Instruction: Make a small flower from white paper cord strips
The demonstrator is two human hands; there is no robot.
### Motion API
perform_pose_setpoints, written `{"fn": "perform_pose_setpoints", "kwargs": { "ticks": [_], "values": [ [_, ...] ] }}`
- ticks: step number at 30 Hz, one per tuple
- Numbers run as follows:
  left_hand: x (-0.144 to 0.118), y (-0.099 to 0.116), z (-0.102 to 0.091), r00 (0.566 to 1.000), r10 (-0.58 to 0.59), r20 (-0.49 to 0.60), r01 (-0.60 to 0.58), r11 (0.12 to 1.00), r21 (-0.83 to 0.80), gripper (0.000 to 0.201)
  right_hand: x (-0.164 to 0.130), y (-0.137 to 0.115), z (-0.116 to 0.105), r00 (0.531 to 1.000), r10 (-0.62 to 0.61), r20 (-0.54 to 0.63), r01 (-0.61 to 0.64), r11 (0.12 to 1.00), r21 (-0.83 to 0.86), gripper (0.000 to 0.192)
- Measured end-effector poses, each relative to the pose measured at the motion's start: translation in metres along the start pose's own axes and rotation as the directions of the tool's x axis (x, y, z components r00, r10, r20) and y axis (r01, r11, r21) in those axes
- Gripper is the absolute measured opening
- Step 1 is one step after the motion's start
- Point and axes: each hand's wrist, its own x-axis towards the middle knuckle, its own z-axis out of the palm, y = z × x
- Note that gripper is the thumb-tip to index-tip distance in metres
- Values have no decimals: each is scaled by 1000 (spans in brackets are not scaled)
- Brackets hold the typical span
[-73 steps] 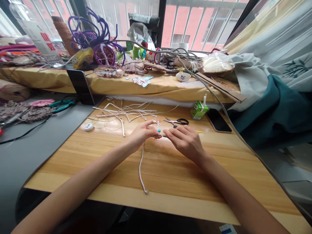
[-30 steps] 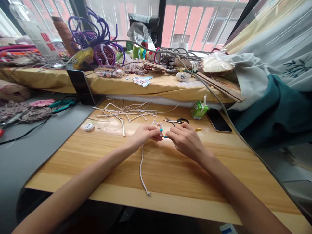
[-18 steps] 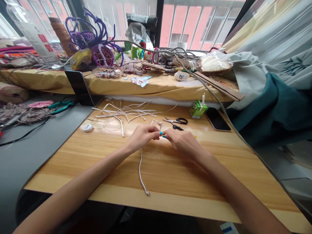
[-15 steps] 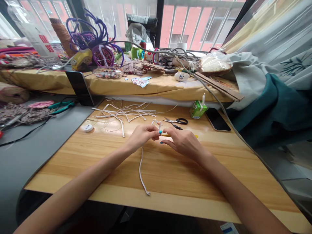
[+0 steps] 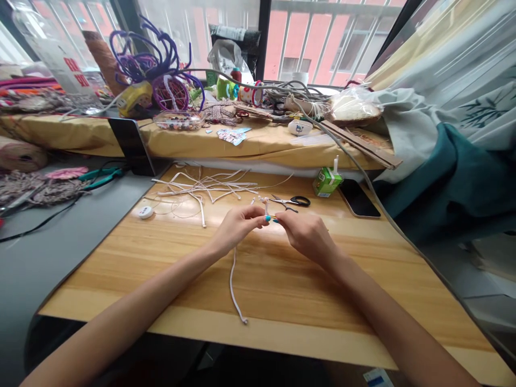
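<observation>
the left hand (image 5: 237,226) is pinched shut on the white cord (image 5: 233,285) near its upper end, thumb and forefinger pressed together at about 12 o'clock of the knuckles. the cord hangs from that pinch and trails toward 6 o'clock across the counter (image 5: 282,290), its loose tip lying near the front edge. the right hand (image 5: 306,234) is closed on a thin yellow tool (image 5: 273,217), whose tip meets the cord end right between the two hands.

half a second ago the right hand's fingers were looser and lay a little lower, with more of the yellow tool showing out toward 3 o'clock; now they have drawn in tight and the hands nearly touch. judging by that, the fine work at the cord end is in its close, fiddly stage, and the trailing tip has hardly shifted.

just beyond the hands at 12 o'clock lie the scissors (image 5: 292,201), apart from both. a heap of cord offcuts (image 5: 205,188) sits at 11 o'clock, a small white disc (image 5: 145,212) at 9 o'clock, and a green drink carton (image 5: 325,181) beside a dark phone (image 5: 358,198) at 2 o'clock.
</observation>
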Motion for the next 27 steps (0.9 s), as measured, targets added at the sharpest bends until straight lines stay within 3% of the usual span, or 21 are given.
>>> {"fn": "perform_pose_setpoints", "kwargs": {
  "ticks": [5, 9, 12, 15, 18, 22, 27],
  "values": [
    [0, -6, 1, 999, 21, -45, -21, 1000, -7, 19, 2, -4, 0, 994, 87, 67, -87, 996, 9, 21],
    [5, -10, 0, 1000, -23, 0, 23, 999, -37, 21, 2, -3, 1, 996, 31, 79, -26, 997, -66, 17],
    [10, -11, -6, 998, -40, 47, 36, 996, 82, 28, 1, -1, 0, 998, -6, 67, 13, 994, -107, 19],
    [13, -12, -13, 996, 39, -74, -22, 976, 216, 29, 1, 0, -1, 999, -34, 38, 38, 991, -131, 19],
    [14, -10, -15, 982, 102, -160, -72, 981, 181, 28, 1, -1, -2, 997, -65, 37, 69, 987, -142, 21],
    [12, -7, -14, 986, 92, -136, -77, 991, 113, 25, 1, -3, -1, 988, -142, 56, 148, 980, -130, 22],
    [11, -8, -16, 988, 105, -114, -86, 983, 159, 24, 2, -4, -1, 977, -193, 90, 202, 975, -94, 24]
  ]
}}
